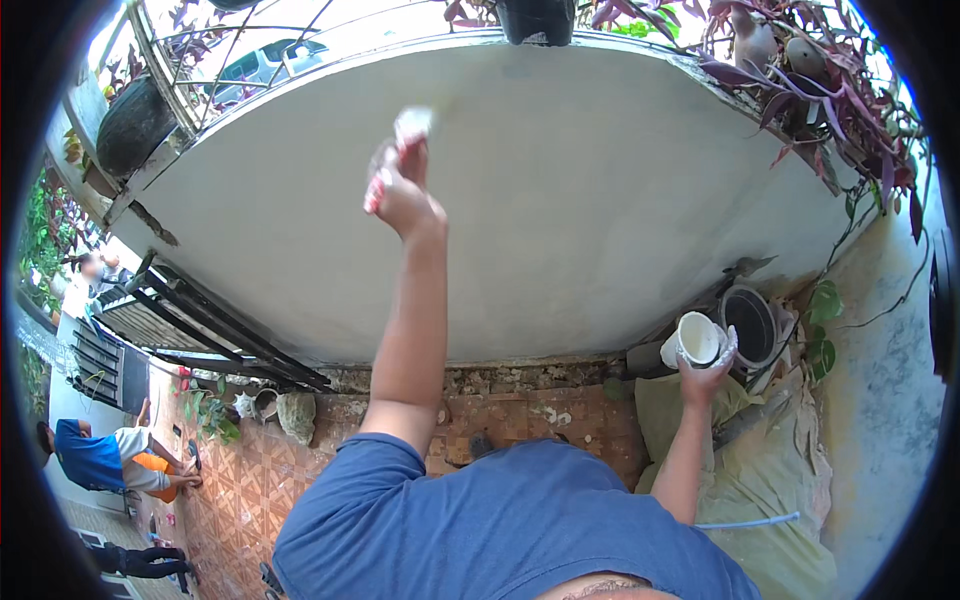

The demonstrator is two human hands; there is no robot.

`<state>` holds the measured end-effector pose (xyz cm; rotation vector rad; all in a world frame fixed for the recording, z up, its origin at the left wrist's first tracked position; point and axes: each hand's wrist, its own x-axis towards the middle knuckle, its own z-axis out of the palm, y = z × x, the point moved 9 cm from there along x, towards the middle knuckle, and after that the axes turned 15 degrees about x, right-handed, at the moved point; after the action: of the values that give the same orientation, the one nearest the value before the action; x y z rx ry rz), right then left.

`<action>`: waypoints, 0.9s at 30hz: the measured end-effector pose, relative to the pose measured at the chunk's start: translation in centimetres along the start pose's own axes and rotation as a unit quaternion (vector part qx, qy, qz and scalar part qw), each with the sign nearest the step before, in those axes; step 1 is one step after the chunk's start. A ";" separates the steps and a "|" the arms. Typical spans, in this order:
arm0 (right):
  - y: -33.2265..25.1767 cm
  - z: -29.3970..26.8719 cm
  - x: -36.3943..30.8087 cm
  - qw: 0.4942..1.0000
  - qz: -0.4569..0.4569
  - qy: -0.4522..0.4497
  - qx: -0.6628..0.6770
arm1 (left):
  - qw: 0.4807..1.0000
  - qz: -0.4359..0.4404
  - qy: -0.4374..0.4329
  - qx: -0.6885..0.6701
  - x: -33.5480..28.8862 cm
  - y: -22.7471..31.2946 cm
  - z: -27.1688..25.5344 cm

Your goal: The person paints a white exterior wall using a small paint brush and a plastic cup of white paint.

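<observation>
My left hand (408,200) is raised against the pale wall (560,210), its fingers closed around a paintbrush (414,126). The brush has a red handle and a white, motion-blurred head that is at or close to the wall face; whether it touches I cannot tell. Lower on the right, my right hand (712,365) grips a white cup (697,338), with white smears on the fingers. The cup is tilted, and its inside looks white. A dark round bucket (748,325) stands just beyond that hand.
Purple-leaved plants (850,90) hang over the wall's right end, and a black pot (537,20) sits on top. A crumpled cloth (760,470) covers the floor at right. Black metal railings (190,320) lean at left. People, including one in blue (95,455), are farther left.
</observation>
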<state>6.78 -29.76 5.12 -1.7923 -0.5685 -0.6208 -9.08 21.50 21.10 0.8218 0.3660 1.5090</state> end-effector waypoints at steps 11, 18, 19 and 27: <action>1.0 -1.1 -2.2 0.998 0.032 0.024 0.056 | 0.980 -0.179 0.080 0.013 -7.2 -15.9 -10.6; 2.5 -3.4 -3.2 0.996 0.070 0.011 0.047 | 0.989 -0.104 0.106 0.018 -4.5 -7.9 -3.2; 2.3 -3.5 -3.0 0.996 0.069 0.022 0.054 | 0.998 -0.054 0.011 -0.037 -1.9 -5.8 -0.7; 3.8 -3.5 -2.8 0.994 0.055 0.021 0.092 | 0.997 0.012 -0.078 0.002 -6.5 4.6 1.3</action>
<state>6.68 -34.39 1.53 -1.6218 -0.4797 -0.5117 -12.04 14.34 23.36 0.9446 0.2437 1.4561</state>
